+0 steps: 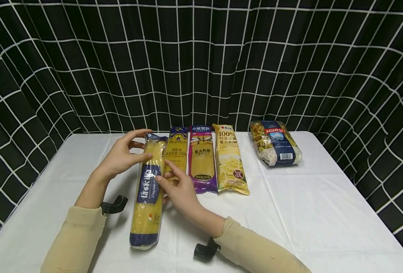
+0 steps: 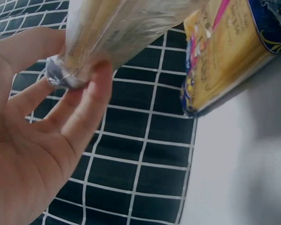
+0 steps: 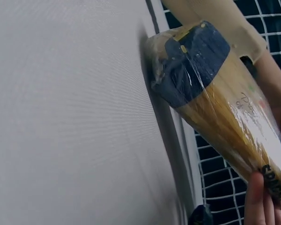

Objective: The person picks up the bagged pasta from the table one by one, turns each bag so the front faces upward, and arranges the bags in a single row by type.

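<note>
A long clear packet of spaghetti [image 1: 147, 220] with a dark blue label leans slightly in both hands over the left part of the table. My left hand [image 1: 128, 151] grips its upper end, thumb on the front. In the left wrist view, the fingers of that hand [image 2: 42, 108] curl about the packet's end [image 2: 103, 42]. Midway along the right edge, my right hand [image 1: 184, 193] holds the packet, thumb over the label. Fingertips [image 3: 255, 187] touch its side in the right wrist view, where the blue lower end of the packet [image 3: 196, 61] appears close to the cloth.
Just right of the held packet lie a yellow and blue pasta packet [image 1: 177, 151], a purple one [image 1: 202, 159] and a pale yellow one [image 1: 231, 161] side by side. A bag of Agnesi pasta [image 1: 276, 144] lies farther right. White cloth [image 1: 307, 227] covers the table; a black checked curtain [image 1: 201, 57] hangs behind.
</note>
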`<state>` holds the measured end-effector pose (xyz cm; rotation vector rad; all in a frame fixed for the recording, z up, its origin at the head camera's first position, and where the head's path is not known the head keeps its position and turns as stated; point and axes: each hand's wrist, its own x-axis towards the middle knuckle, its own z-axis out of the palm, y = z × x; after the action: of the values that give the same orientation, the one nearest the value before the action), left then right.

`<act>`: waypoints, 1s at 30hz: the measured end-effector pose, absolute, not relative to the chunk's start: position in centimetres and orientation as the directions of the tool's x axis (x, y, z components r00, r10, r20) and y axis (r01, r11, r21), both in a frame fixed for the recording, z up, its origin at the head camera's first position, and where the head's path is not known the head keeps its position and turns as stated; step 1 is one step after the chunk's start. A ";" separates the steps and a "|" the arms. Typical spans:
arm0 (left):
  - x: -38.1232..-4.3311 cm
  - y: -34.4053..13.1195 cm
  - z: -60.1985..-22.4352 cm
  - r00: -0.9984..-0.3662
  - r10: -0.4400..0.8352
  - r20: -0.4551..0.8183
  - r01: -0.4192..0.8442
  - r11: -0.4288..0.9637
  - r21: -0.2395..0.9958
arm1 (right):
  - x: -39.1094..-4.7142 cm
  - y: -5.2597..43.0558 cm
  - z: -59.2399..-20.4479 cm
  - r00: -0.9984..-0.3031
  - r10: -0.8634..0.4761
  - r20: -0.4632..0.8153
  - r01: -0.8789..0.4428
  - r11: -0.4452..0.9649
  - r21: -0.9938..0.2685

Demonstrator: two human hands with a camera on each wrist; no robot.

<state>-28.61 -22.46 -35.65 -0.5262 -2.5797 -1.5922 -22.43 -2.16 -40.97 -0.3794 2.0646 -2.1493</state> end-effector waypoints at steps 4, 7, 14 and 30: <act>-28.5 -22.6 -35.2 -0.936 0.246 0.252 0.333 0.382 0.862 | -22.2 -2.2 -40.6 -0.957 -0.280 0.075 -0.063 -0.052 -0.997; -28.4 -22.7 -35.0 -0.934 0.249 0.256 0.333 0.347 0.877 | -22.3 -2.3 -40.8 -0.957 -0.282 0.066 -0.045 -0.082 -0.996; -28.3 -23.3 -35.0 -0.931 0.264 0.252 0.316 0.239 0.918 | -22.5 -2.5 -41.7 -0.959 -0.273 0.073 -0.037 -0.135 -0.990; -28.8 -23.6 -35.8 -0.935 0.282 0.214 0.273 0.188 0.943 | -22.5 -2.5 -42.3 -0.927 -0.373 0.033 0.062 -0.240 -0.969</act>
<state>-28.78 -23.60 -35.76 -0.5668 -2.4268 -1.9246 -22.46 -2.50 -42.30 -0.3743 1.7351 -2.2437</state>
